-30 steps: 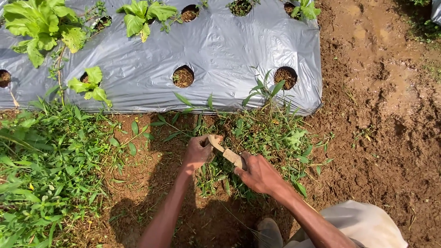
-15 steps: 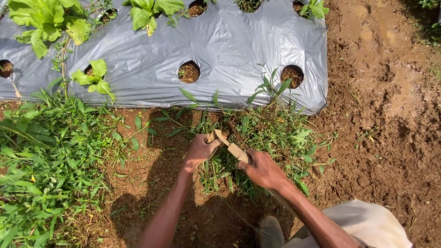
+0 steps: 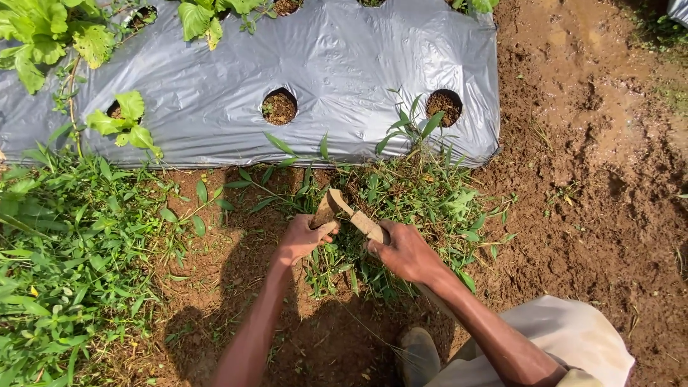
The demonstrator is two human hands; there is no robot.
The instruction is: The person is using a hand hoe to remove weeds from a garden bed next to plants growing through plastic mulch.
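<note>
Nearest to me: pale cloth trouser knee (image 3: 566, 340) bottom right and a muddy shoe toe (image 3: 419, 351) on damp brown soil (image 3: 609, 215), which is lumpy and clodded, with my own shadow across it. Just past that, my right hand (image 3: 405, 252) is fisted tight round the handle of a small sickle (image 3: 351, 215); blade looks flat, curved, mud-caked tan, hooking up and left to a blunt tip. My left hand (image 3: 301, 238) is closed in a narrow grip on a tuft of weeds (image 3: 344, 261) right under the blade tip; hand and blade look to be touching, can't tell for sure. Weeds are thin grassy blades mixed with broader leaves, forming a dense clump between the hands and the bed edge. A thicker mat of leafy ground cover (image 3: 64, 265) fills the left side. Beyond: raised bed wrapped in silver-grey plastic mulch film (image 3: 344, 64), glossy, creased, edge tucked into soil. Round punched planting holes (image 3: 279, 106) show dark crumbly earth; the one at right (image 3: 444, 106) has grass poking beside it. Far left holes carry crinkled light-green leafy seedlings (image 3: 125, 122), with a larger plant (image 3: 43, 36) at the top corner.
</note>
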